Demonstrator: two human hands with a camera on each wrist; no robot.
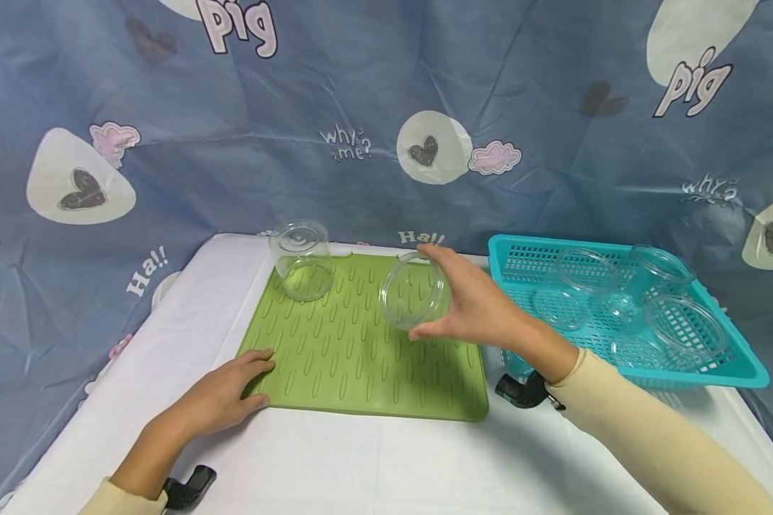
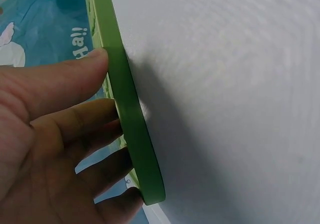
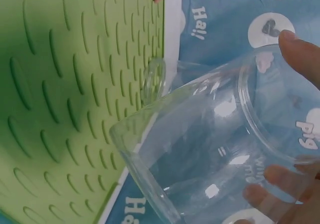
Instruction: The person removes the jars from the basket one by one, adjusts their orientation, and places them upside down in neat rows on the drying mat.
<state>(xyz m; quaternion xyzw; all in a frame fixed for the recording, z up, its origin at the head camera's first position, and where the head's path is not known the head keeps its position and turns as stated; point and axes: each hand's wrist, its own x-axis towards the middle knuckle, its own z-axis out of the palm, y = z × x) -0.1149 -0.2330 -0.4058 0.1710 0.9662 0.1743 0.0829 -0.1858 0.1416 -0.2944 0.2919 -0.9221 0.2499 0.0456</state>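
Note:
My right hand (image 1: 470, 297) grips a clear plastic jar (image 1: 415, 293), thumb and fingers spread around one end. The jar is tilted on its side above the green ridged mat (image 1: 361, 372), one round end turned toward the mat's left side. In the right wrist view the jar (image 3: 195, 139) is see-through, with the fingertips (image 3: 257, 194) showing at its wall. A second clear jar (image 1: 303, 247) stands at the mat's back left corner. At the mat's front left, my left hand (image 1: 222, 393) touches the edge, thumb and fingertips against the green rim (image 2: 132, 119).
A turquoise plastic basket (image 1: 737, 375) stands to the right of the mat, holding several clear jars (image 1: 663, 265). White cloth (image 1: 335, 465) covers the table. Behind it hangs a blue printed curtain (image 1: 373, 93).

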